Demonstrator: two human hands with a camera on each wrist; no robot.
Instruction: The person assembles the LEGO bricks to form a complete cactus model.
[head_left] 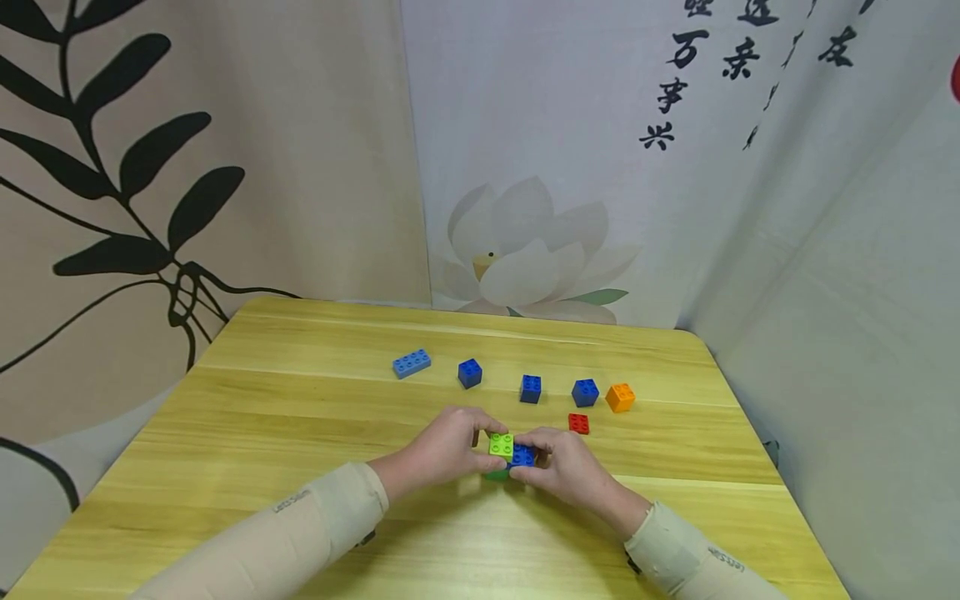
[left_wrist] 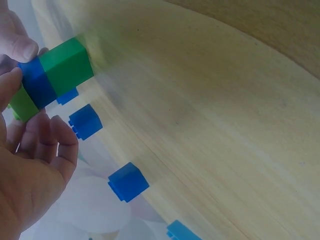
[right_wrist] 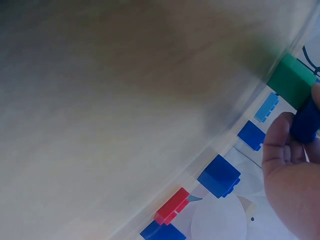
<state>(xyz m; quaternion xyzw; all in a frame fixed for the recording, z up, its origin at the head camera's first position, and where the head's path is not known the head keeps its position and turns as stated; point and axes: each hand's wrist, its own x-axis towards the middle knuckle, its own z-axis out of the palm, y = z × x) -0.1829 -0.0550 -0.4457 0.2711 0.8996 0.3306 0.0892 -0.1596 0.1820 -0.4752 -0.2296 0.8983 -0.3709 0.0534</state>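
My left hand (head_left: 453, 442) pinches a lime-green brick (head_left: 501, 445) between thumb and fingers. Directly under it lies a blue brick (head_left: 523, 456), which sticks out to the right with its studs showing. My right hand (head_left: 564, 468) holds that blue brick by its projecting end. At the bottom of the stack is a darker green brick (left_wrist: 67, 66), mostly hidden in the head view but plain in both wrist views. Just beyond the right hand lies a flat red brick (head_left: 578, 423).
Farther back on the wooden table (head_left: 300, 367) stand a light-blue long brick (head_left: 412, 363), a blue brick (head_left: 470, 373), another blue brick (head_left: 530, 388), a third blue brick (head_left: 585, 392) and an orange brick (head_left: 620, 397). A printed curtain (head_left: 525, 150) hangs behind the table.
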